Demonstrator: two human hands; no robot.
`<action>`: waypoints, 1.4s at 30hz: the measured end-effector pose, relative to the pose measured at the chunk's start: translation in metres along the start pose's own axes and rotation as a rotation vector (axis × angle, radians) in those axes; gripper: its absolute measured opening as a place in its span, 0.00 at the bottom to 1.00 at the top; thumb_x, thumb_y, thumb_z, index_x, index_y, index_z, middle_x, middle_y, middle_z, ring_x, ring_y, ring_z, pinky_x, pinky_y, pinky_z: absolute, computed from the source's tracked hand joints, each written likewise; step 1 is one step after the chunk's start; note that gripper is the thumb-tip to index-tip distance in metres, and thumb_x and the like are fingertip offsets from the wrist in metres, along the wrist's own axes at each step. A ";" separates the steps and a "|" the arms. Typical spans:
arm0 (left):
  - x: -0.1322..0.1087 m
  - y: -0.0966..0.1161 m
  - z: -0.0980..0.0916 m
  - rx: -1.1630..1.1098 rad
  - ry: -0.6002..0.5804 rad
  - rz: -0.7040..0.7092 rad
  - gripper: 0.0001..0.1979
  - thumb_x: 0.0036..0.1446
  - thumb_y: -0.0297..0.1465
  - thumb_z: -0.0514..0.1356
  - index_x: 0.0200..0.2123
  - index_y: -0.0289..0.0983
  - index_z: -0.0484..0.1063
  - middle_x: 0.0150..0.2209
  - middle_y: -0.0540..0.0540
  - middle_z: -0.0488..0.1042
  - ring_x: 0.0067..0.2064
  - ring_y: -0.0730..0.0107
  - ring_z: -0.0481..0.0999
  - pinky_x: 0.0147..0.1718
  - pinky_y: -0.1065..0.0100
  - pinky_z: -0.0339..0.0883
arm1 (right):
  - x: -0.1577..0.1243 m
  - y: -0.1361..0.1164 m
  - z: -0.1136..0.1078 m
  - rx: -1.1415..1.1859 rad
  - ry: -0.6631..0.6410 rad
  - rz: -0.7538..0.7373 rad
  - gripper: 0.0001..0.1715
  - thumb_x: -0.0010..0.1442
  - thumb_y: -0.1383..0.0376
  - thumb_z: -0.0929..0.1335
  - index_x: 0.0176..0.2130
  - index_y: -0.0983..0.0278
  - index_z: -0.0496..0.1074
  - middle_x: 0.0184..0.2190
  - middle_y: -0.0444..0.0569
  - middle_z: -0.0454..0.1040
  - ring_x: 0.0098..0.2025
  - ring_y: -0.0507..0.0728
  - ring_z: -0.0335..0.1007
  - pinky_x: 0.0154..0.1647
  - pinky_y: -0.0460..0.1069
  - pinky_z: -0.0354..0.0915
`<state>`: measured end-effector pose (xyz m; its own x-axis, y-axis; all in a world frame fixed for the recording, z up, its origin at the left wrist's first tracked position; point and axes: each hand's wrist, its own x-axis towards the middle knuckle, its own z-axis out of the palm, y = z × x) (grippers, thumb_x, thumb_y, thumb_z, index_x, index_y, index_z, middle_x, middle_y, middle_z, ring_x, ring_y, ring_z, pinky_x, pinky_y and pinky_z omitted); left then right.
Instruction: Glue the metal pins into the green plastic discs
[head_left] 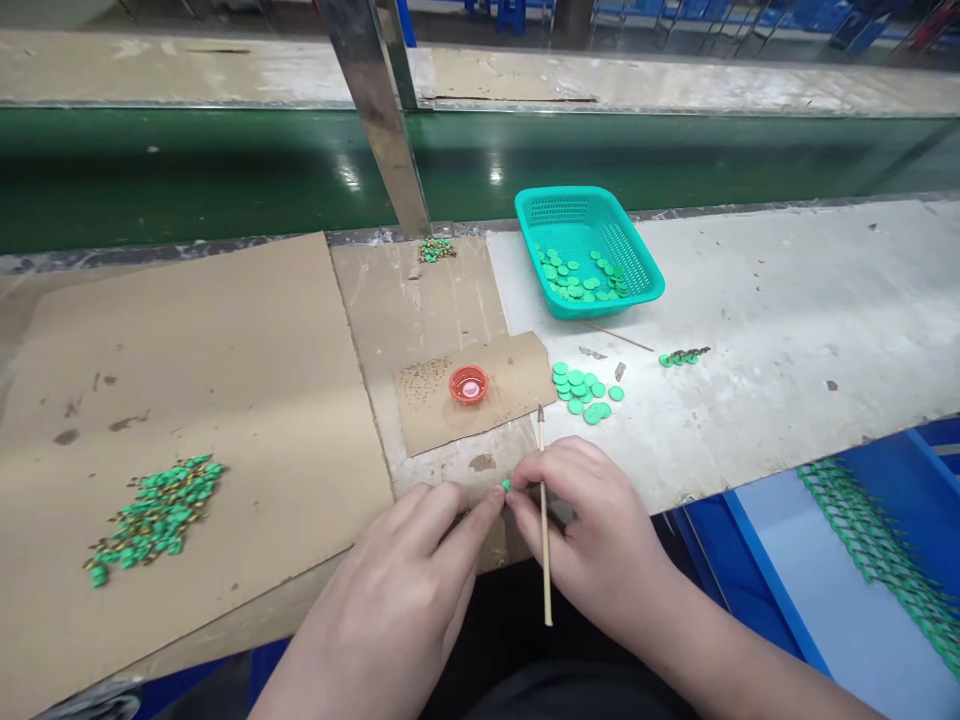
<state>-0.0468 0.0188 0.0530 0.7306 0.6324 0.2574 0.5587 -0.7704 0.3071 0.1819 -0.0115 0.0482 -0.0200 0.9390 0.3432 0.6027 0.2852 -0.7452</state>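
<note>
Both hands meet at the table's near edge. Between their fingertips is a small green piece [506,485], mostly covered by the fingers. My left hand [424,560] pinches it from the left. From the right, my right hand [589,510] touches the same piece and also holds a thin brush [546,560], its dark tip pointing away from me. Just beyond the hands, a small red dish [469,385] with liquid rests on a cardboard scrap [420,420]. Loose green discs [576,378] lie to the right of that scrap.
A teal basket [652,285] holding green discs stands further back. Small green and brown pieces [154,515] are heaped on cardboard [285,400] at left. A thin stick [619,336] and a short row of discs [679,358] lie right. Blue trays [780,590] sit below the table.
</note>
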 end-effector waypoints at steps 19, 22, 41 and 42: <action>0.001 -0.002 0.001 0.011 0.006 0.020 0.19 0.87 0.28 0.48 0.67 0.35 0.74 0.44 0.46 0.76 0.40 0.63 0.84 0.38 0.59 0.81 | 0.003 -0.001 0.002 0.028 0.017 0.117 0.12 0.71 0.74 0.72 0.40 0.58 0.72 0.35 0.44 0.80 0.37 0.56 0.77 0.39 0.51 0.72; 0.002 -0.001 0.000 0.002 0.008 0.019 0.19 0.86 0.27 0.48 0.66 0.35 0.75 0.43 0.47 0.75 0.40 0.63 0.84 0.37 0.59 0.81 | 0.001 0.000 0.001 0.011 0.017 0.118 0.12 0.71 0.74 0.72 0.40 0.57 0.71 0.35 0.44 0.79 0.37 0.57 0.76 0.38 0.52 0.71; 0.017 -0.003 -0.013 -0.744 0.239 -0.652 0.07 0.68 0.44 0.76 0.43 0.50 0.92 0.41 0.50 0.92 0.37 0.70 0.92 0.38 0.82 0.83 | -0.002 0.008 -0.011 0.143 -0.085 0.057 0.13 0.71 0.76 0.72 0.47 0.58 0.75 0.42 0.46 0.82 0.48 0.58 0.80 0.50 0.52 0.76; 0.021 -0.001 -0.013 -0.818 0.231 -0.710 0.10 0.66 0.46 0.78 0.42 0.49 0.93 0.38 0.48 0.92 0.34 0.68 0.92 0.36 0.81 0.83 | -0.004 0.009 -0.015 0.183 -0.081 0.060 0.12 0.73 0.75 0.71 0.50 0.58 0.77 0.44 0.46 0.83 0.49 0.58 0.81 0.52 0.52 0.77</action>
<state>-0.0375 0.0341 0.0695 0.2083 0.9749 -0.0785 0.3311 0.0053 0.9436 0.1999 -0.0150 0.0487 -0.0564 0.9657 0.2535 0.4496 0.2513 -0.8572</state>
